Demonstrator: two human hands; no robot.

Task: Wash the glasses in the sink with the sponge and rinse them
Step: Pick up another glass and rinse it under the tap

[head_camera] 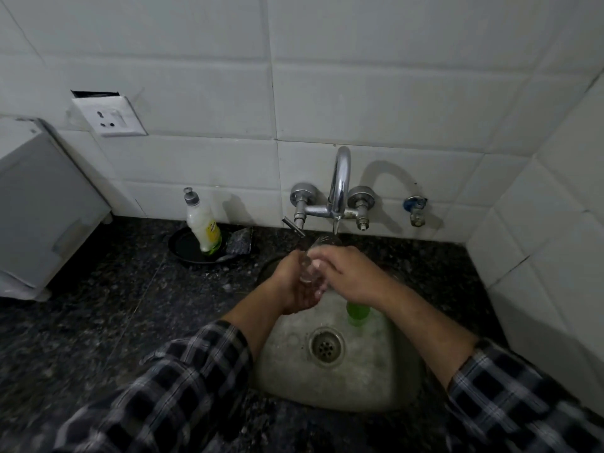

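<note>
Over the steel sink (385,384) I hold a clear glass (315,256) with both hands, its mouth tilted up under the tap spout (338,191). My left hand (294,286) cups the glass from below with fingers curled round its base. My right hand (346,273) grips it from above, fingers wrapped over its side. A thin stream of water runs from the spout into the glass. A green glass (358,313) stands in the sink, partly hidden under my right wrist. I see no sponge in my hands.
A dish-soap bottle (204,223) stands in a black dish (183,250) on the dark granite counter (98,305), with a dark scrub pad (240,241) beside it. A white appliance (42,204) sits far left. A socket (109,116) and a side valve (415,207) are on the tiled wall.
</note>
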